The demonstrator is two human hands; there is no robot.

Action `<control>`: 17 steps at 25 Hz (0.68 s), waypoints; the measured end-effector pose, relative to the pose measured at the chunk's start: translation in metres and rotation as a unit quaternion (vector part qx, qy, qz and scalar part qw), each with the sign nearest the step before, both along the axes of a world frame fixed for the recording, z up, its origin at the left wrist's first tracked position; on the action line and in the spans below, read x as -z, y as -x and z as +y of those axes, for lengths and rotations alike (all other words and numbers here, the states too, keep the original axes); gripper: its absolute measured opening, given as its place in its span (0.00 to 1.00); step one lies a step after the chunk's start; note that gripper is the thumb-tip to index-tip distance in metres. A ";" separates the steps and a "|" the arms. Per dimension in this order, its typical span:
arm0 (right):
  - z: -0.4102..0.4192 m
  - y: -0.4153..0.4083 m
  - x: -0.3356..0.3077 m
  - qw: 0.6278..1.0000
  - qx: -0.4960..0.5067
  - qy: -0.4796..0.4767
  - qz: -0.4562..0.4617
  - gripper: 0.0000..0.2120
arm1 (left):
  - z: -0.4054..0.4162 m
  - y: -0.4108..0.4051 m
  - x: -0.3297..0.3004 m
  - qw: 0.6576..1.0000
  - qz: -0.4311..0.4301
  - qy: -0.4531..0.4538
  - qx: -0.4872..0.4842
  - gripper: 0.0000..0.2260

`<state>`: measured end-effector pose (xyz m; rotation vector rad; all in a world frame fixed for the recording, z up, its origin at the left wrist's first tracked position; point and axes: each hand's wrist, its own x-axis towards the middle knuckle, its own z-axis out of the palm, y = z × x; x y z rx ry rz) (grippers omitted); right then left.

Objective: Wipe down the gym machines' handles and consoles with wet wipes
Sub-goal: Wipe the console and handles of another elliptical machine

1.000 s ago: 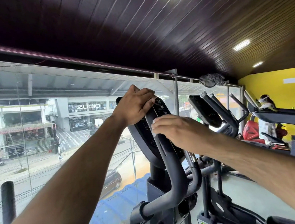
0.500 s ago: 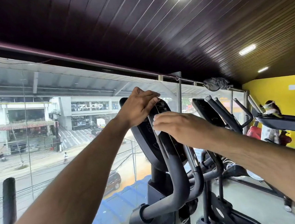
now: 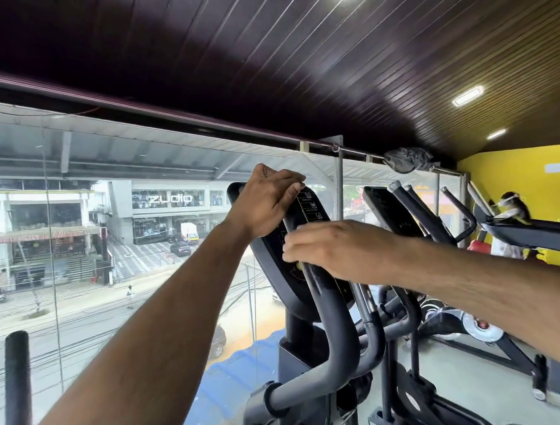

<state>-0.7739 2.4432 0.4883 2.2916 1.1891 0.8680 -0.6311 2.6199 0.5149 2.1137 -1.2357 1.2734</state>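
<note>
The elliptical's console [image 3: 296, 261], a dark oval panel with printed icons down its right edge, sits directly under both hands, and the wiping of it looks to be mid-course rather than finished. The left hand [image 3: 264, 200] is curled over the console's top edge, apparently steadying it. The right hand [image 3: 339, 251] lies across the middle of the panel just below the left, fingers extended and blurred; no wet wipe shows beneath it here, so whether one is pressed under the palm cannot be told. The lower part of the console, below the right hand, looks still to be covered, though the pictures give no sure sign of which areas are already clean. The curved grey handle [image 3: 331, 313] rising in front of the console passes under the right hand's fingers and seems still to need attention, as does the upright black grip [image 3: 19, 377] far out to the left of the left arm. Beyond the right hand stands a second elliptical's console [image 3: 390, 212] with its own handles, judged untouched, and a treadmill [image 3: 544, 233] farther right.
</note>
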 end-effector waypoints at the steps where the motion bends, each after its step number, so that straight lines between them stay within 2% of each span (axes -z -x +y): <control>1: 0.003 -0.003 -0.003 1.000 0.010 -0.004 -0.013 0.21 | 0.000 0.000 0.001 1.000 0.000 0.003 -0.003 0.26; 5: 0.000 0.010 0.026 0.999 0.022 0.022 0.003 0.16 | -0.006 0.008 0.008 0.999 -0.040 0.022 -0.029 0.20; 8: -0.010 0.032 0.047 0.998 0.000 0.010 0.069 0.20 | -0.008 0.014 0.014 0.997 -0.058 0.019 -0.047 0.18; 11: -0.017 0.038 0.043 0.991 -0.033 -0.086 0.093 0.20 | -0.009 0.013 0.018 0.997 -0.043 0.016 -0.064 0.24; 14: -0.018 0.026 0.042 0.976 -0.052 -0.211 0.025 0.16 | -0.010 0.009 0.019 0.997 -0.035 0.008 -0.073 0.28; 17: -0.015 0.020 0.068 0.956 -0.043 -0.291 -0.011 0.19 | -0.013 0.013 0.020 0.997 0.012 0.020 -0.079 0.32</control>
